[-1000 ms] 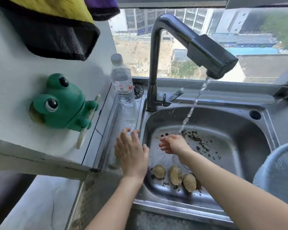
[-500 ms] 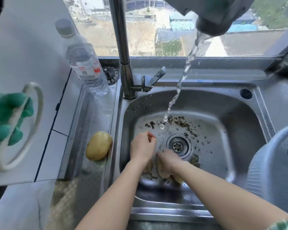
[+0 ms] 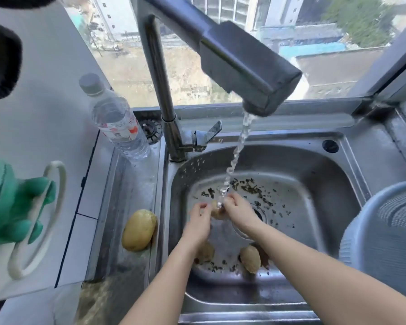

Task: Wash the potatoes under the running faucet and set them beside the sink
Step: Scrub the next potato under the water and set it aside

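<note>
Water runs from the dark faucet [image 3: 249,66] into the steel sink [image 3: 314,174]. My left hand [image 3: 198,220] and my right hand [image 3: 240,213] together hold a small potato [image 3: 215,211] right under the stream. Two dirty potatoes lie at the sink's near side: one [image 3: 205,252] partly hidden by my left wrist, another [image 3: 250,259] between my forearms. A clean yellow potato [image 3: 138,230] rests on the steel ledge left of the sink.
Dirt specks are scattered on the sink floor around the drain [image 3: 258,215]. A plastic water bottle [image 3: 117,123] stands at the back left. A green frog holder [image 3: 12,202] hangs on the left wall. A grey-blue basket [image 3: 384,235] sits at the right.
Both hands lifted a potato from the sink's near side up into the water stream. Earlier, my left hand set the yellow potato on the ledge.
</note>
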